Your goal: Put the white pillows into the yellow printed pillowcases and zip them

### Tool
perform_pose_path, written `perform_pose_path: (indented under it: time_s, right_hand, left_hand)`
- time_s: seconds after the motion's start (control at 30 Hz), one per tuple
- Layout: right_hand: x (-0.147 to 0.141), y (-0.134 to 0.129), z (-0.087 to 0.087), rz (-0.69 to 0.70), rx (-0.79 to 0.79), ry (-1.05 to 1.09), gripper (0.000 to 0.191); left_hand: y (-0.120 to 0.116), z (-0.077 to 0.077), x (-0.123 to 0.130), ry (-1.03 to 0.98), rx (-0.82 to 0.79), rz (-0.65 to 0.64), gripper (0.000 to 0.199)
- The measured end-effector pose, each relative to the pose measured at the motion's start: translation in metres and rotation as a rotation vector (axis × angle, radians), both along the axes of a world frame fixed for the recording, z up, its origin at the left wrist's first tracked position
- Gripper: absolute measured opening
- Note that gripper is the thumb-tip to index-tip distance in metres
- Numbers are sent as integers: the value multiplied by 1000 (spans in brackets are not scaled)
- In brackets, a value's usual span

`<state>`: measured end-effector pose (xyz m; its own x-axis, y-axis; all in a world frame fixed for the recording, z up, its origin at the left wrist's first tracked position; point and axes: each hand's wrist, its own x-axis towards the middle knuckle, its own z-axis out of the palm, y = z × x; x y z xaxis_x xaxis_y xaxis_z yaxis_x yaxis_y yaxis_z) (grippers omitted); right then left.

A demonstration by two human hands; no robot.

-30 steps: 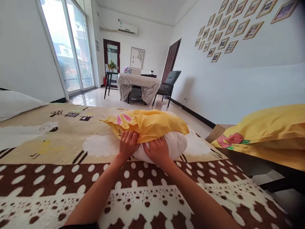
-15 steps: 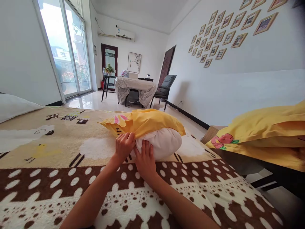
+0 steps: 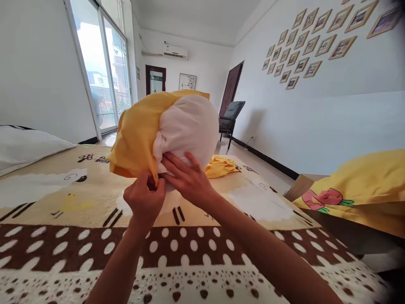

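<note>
Raised above the bed is a white pillow (image 3: 190,126), bulging out of a yellow pillowcase (image 3: 136,131) that covers its left side and top. My left hand (image 3: 144,194) is closed, pinching the lower edge of the pillowcase opening. With fingers stretched out and thumb apart, my right hand (image 3: 188,175) presses against the lower front of the white pillow, close to my left hand. The fingertips of my right hand are partly hidden at the fabric's edge.
A patterned blanket (image 3: 196,245) covers the bed. Yellow fabric (image 3: 221,166) lies behind the pillow. Another yellow cushion (image 3: 363,185) with strawberry-like patches sits at right; a white pillow (image 3: 31,145) lies at left. A dark chair (image 3: 230,116) stands beyond the bed.
The pillow with its yellow case has been lifted off the blanket and tilted, showing more white. Both hands have risen with it. Yellow fabric behind it has come into view.
</note>
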<state>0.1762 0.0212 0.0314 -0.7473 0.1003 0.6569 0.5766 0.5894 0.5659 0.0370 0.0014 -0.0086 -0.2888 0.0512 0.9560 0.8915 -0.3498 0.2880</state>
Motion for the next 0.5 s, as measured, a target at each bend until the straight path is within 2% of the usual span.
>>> perform_pose_path:
  time_s: [0.1,0.2,0.33,0.5]
  right_hand:
    - [-24,6,33,121,-80,-185,29]
    - [-51,19,47,161,-120,-251,29]
    - [-83,44,37,189,-130,-292,27]
    - [-105,78,2,231,-208,-178,23]
  left_hand:
    - [-4,12,-21,-153,-59,16,22]
    - [-2,17,-38,-255,-107,38,25]
    - [3,15,-45,-243,-156,51,24]
    - [8,8,-39,-153,-221,105,24]
